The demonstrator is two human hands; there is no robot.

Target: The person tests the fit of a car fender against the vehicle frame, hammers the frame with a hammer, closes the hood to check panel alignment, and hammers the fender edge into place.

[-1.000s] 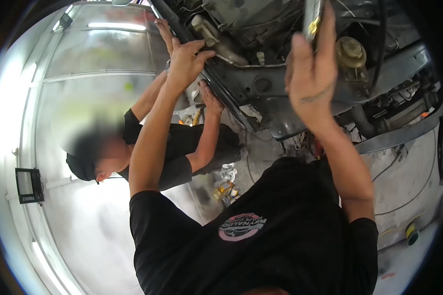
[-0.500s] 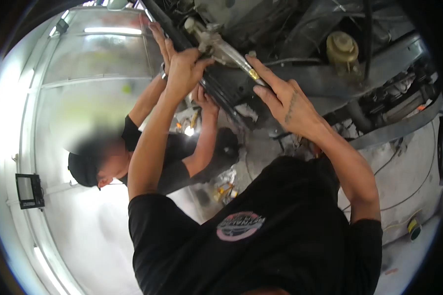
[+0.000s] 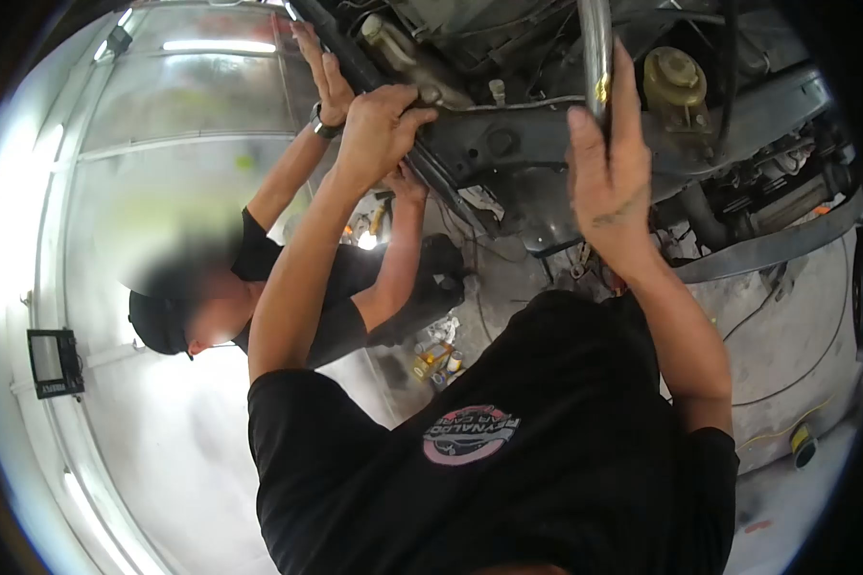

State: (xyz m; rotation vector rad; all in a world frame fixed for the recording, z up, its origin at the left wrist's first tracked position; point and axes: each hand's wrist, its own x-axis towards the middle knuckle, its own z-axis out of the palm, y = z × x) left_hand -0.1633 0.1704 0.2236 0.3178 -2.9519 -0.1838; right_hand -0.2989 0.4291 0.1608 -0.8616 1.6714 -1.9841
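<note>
My left hand [image 3: 379,134] grips the edge of a long dark panel [image 3: 441,182], its fingers curled over it. In my right hand [image 3: 614,172] is a metal tool [image 3: 596,57] with a yellow mark; its shaft points up over the engine bay and its far end is out of view. Below the tool runs the dark frame rail [image 3: 566,144] of the vehicle. Two hands of a co-worker [image 3: 331,91] touch the same panel, one above and one below my left hand.
The co-worker [image 3: 307,297] leans in at the left. A yellowish reservoir [image 3: 676,81] sits right of my right hand. Several small containers [image 3: 436,362] lie on the floor. A curved metal bar [image 3: 777,244] crosses at the right, and a yellow-rimmed can [image 3: 803,447] stands below it.
Half a second ago the tool slanted down toward the panel; now it is raised and upright in my right hand. My left hand stays on the panel.
</note>
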